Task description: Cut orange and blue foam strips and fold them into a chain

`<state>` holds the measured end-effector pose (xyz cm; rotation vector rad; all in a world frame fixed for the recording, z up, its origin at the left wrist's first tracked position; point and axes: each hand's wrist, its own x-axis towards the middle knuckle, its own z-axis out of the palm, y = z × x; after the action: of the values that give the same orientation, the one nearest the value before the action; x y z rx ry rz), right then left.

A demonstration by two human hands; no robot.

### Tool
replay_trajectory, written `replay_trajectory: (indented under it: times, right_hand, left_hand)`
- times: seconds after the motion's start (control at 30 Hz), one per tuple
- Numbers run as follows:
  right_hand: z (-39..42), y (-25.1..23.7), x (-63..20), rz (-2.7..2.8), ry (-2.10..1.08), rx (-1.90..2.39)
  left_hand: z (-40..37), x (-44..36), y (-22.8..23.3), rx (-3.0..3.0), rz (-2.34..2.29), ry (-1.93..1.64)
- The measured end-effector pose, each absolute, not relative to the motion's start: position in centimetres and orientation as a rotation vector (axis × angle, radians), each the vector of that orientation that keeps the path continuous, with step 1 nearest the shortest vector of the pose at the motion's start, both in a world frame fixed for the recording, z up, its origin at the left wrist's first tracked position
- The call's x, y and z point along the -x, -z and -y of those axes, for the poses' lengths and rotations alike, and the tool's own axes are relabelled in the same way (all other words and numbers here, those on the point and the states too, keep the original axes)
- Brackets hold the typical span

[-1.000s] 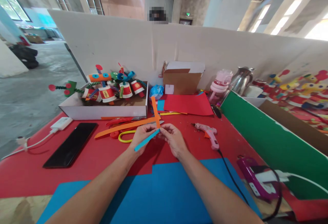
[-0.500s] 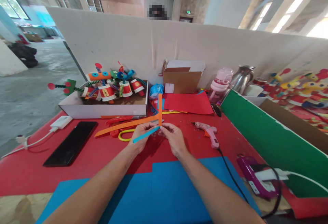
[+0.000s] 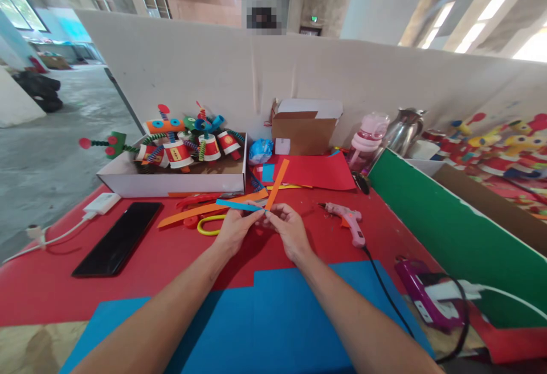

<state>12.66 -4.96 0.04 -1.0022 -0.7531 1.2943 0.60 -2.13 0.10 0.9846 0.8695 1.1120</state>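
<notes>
Over the red tabletop, my left hand (image 3: 235,229) and my right hand (image 3: 287,228) pinch a blue paper strip (image 3: 239,206) and an orange paper strip (image 3: 277,183) where their ends meet. The blue strip points left across my left hand; the orange one slants up and to the right. Fingertips hide the exact joint. Behind my left hand lie a longer orange strip (image 3: 192,214) and scissors with a yellow handle (image 3: 209,225). A pink hot glue gun (image 3: 349,223) rests to the right of my right hand.
A white box (image 3: 179,185) holds several paper-cup figures at back left. A black phone (image 3: 117,240) lies left, blue sheets (image 3: 299,311) in front. Red paper (image 3: 316,171), a pink bottle (image 3: 367,140) and a green-sided box (image 3: 453,243) stand or lie farther back and right.
The blue strip has swung upward on the left, and the orange strip has tilted from upright to the right. Both hands stay nearly in place, still pinching.
</notes>
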Motion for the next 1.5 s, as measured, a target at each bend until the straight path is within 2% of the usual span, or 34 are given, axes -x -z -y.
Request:
replay_trajectory:
  times: [0.23, 0.87, 1.1, 1.27, 1.5]
  right_hand:
    - [4.9, -0.2, -13.0, 0.786, -1.367, 1.045]
    - [4.8, 0.1, -13.7, 0.818, -1.303, 1.177]
    - [4.6, 0.1, -13.5, 0.695, -1.295, 1.072]
    - [4.9, -0.1, -12.8, 0.706, -1.308, 0.963]
    - [5.2, -0.4, -12.6, 0.805, -1.365, 1.02]
  left_hand:
    - [2.1, -0.5, -0.2, -0.984, -0.888, -1.118]
    - [1.8, 0.1, -0.6, -0.891, -0.923, -1.093]
    - [1.4, 0.3, -1.0, -0.807, -0.842, -1.193]
    - [2.0, -0.4, -0.5, -1.016, -0.756, -1.064]
    - [1.7, -0.2, 0.2, -1.033, -0.841, -1.043]
